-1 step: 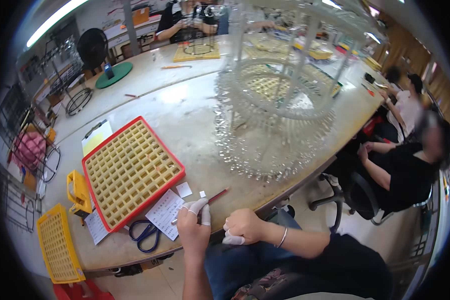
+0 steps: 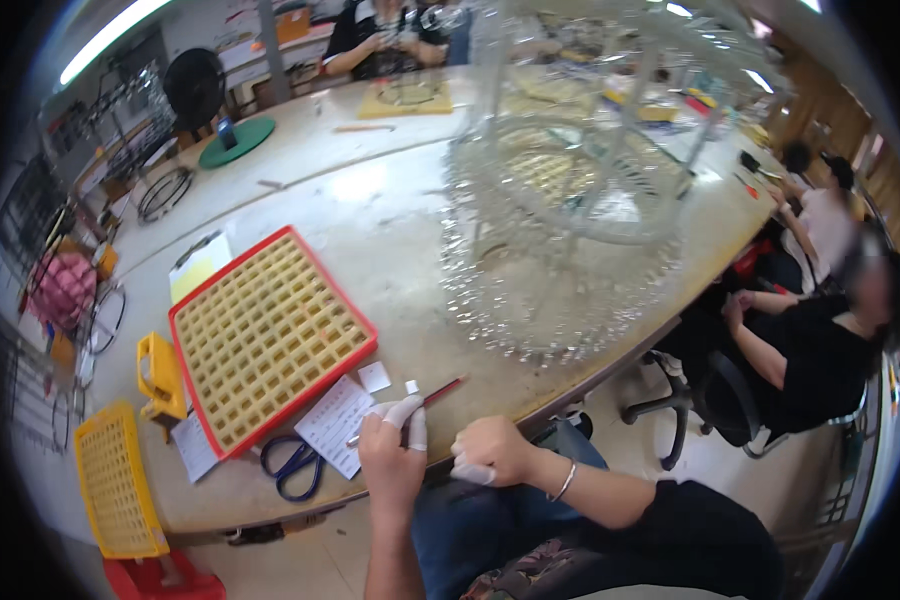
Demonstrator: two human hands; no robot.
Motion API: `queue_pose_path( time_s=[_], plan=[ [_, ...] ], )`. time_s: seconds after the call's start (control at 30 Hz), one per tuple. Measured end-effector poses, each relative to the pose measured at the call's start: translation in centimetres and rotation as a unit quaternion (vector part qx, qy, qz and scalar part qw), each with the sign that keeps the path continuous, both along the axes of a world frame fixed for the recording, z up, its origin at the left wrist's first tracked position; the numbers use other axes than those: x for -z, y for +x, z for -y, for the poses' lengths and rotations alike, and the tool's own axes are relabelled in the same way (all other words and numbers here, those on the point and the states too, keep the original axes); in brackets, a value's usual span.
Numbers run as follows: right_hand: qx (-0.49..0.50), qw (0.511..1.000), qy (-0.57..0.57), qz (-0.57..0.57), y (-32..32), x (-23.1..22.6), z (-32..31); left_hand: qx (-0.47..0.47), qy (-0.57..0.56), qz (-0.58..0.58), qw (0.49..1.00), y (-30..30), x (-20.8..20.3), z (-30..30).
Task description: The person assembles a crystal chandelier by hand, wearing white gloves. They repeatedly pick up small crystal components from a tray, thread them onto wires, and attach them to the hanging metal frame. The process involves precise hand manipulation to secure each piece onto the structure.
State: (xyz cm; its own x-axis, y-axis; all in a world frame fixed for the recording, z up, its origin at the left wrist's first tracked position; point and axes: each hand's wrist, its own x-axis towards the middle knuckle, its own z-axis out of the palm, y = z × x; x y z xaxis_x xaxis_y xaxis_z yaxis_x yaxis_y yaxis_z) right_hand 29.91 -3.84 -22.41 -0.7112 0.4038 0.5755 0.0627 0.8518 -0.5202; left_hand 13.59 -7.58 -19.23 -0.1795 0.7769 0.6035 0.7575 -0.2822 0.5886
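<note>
My left hand (image 2: 394,452) is closed at the table's near edge, white covers on its fingertips. A dark pencil (image 2: 445,389) with a reddish end runs behind these fingers. On the other side of them a thin silvery tip shows; I cannot tell whether the hand grips it. My right hand (image 2: 492,452), a bangle on its wrist, is curled just right of the left, apart from it. Whatever its fingers hold is hidden. A printed paper slip (image 2: 332,425), a small white square card (image 2: 374,377) and a tiny white block (image 2: 412,387) lie by my left hand.
A red-rimmed tray (image 2: 375,338) of square compartments lies left, beside dark blue scissors (image 2: 292,468), a yellow holder (image 2: 160,378) and a yellow tray (image 2: 150,510). A clear beaded hanging frame (image 2: 560,225) stands across the table's middle. A seated person (image 2: 820,330) is at right.
The whole view has shifted slightly, so the table things appear a little further right. My right fingers have turned, showing less of their white covers. My left hand keeps its closed pose.
</note>
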Motion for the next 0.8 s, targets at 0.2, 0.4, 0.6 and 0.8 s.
queue_pose_path(
  time_s=[0.2, 0.4, 0.6, 0.8],
  plan=[
    [-0.01, 0.995, -0.092, 0.027, 0.2, -1.0, 0.5, 0.015, 0.003, 0.105, 0.994, -0.2, -0.5, 0.7],
    [-0.08, 0.985, -0.154, 0.021, 1.0, -1.4, -0.7, -0.039, 0.054, 0.166, 0.984, -5.3, -3.0, -3.0],
    [-0.072, 0.981, -0.18, 0.012, 1.1, -1.6, -0.8, -0.141, -0.075, 0.062, 0.985, -15.5, -6.5, -13.6],
    [-0.056, 0.983, -0.172, 0.014, 0.8, -2.1, -0.3, -0.138, -0.156, -0.105, 0.972, -21.7, -1.7, -19.3]
  ],
)
